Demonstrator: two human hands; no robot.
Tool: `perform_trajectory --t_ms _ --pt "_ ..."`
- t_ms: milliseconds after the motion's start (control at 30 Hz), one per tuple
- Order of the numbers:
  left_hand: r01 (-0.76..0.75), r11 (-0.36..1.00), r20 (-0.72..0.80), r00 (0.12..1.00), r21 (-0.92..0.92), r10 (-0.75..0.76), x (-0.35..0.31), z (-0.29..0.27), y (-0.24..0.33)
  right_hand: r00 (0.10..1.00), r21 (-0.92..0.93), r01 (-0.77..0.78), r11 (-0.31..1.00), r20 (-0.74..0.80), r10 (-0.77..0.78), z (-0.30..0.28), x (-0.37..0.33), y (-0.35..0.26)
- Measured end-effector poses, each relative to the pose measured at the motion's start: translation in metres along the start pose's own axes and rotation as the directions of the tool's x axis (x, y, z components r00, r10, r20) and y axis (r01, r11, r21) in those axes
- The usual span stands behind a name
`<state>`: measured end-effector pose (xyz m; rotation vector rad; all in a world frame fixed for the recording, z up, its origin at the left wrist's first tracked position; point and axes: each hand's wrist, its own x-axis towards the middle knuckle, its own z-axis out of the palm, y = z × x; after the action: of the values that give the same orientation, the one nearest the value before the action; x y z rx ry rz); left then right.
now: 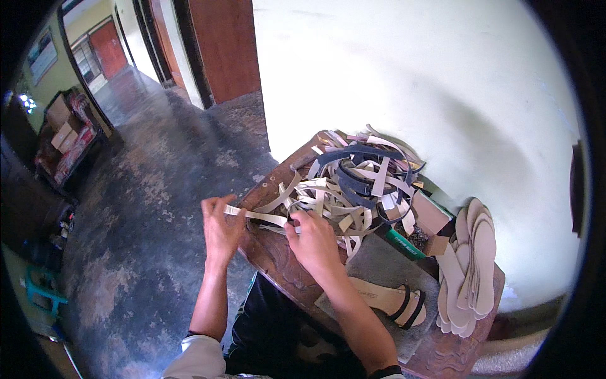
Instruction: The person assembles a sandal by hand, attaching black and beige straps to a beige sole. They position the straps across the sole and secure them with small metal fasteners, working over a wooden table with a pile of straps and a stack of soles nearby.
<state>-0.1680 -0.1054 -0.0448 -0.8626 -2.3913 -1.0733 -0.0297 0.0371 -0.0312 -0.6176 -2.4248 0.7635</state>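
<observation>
Strip [264,218]: flat, pale, btwn L hand [221,232] & R hand [314,241]

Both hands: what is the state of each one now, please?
Left hand: closed, pinching a pale strip.
Right hand: closed on the same strip, farther right.
</observation>
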Motion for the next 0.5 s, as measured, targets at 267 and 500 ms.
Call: perform_trajectory --t_ms 267,500 --pt "0.439 0.874 0.26 0.886 -0.209 -0.383 0.0 0.002 -0.046 0.998 0.033 -0.053 0.998 0.015 0.053 0.033 0.007 0.005" --pt "0.343 0.431 0.308 0.939 -0.835 -0.152 0.0 -0.02 -0.025 0.987 0.094 0.039 0.995 -0.159 -0.023 -0.02 -0.02 -0.003"
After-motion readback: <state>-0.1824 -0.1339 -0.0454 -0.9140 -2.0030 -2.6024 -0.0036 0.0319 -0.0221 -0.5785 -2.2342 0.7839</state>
